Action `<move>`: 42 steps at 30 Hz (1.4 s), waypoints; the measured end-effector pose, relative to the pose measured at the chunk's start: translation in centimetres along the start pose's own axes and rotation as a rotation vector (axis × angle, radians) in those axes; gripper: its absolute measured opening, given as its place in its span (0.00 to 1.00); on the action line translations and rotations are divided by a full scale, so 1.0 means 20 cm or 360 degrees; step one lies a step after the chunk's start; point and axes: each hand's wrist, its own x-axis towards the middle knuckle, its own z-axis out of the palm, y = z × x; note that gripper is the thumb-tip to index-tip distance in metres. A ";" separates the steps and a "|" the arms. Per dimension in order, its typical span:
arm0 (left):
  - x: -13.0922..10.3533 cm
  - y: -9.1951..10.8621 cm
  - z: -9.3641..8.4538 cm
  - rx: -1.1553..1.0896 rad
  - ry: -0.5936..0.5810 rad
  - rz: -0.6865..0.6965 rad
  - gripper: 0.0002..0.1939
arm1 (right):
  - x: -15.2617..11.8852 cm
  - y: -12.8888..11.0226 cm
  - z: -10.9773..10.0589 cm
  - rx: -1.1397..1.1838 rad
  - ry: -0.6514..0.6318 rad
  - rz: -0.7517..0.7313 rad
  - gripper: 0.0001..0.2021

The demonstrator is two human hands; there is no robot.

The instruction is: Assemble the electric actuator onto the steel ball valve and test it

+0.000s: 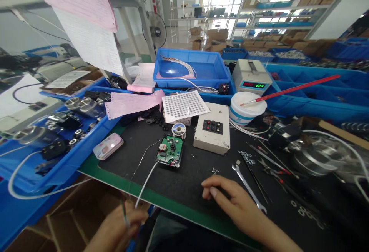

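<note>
My left hand (122, 221), smeared by motion, is below the front edge of the bench. Its fingers are closed on thin coloured wires (123, 210) beside a white cable (146, 182). That cable runs up to a green circuit board (170, 151) in a dark square housing, which lies on the black mat. My right hand (227, 200) rests on the mat with its fingers curled and the thumb against the index finger; nothing shows in it. Small screws (214, 171) lie just beyond its fingertips, and an open-ended wrench (248, 186) is to its right.
Behind the board stand a solder spool (178, 129) and a beige switch box (212, 132). A white tub (248, 107) carries a red-handled brush (291, 90). Tweezers, pliers and metal parts crowd the right side. A blue tray (63, 156) of metal housings stands left, near a pink case (108, 146).
</note>
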 end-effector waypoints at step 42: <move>1.24 0.07 0.01 -0.0231 -0.0126 0.0027 0.13 | 0.49 -0.17 -0.40 0.0626 0.0847 -0.0220 0.15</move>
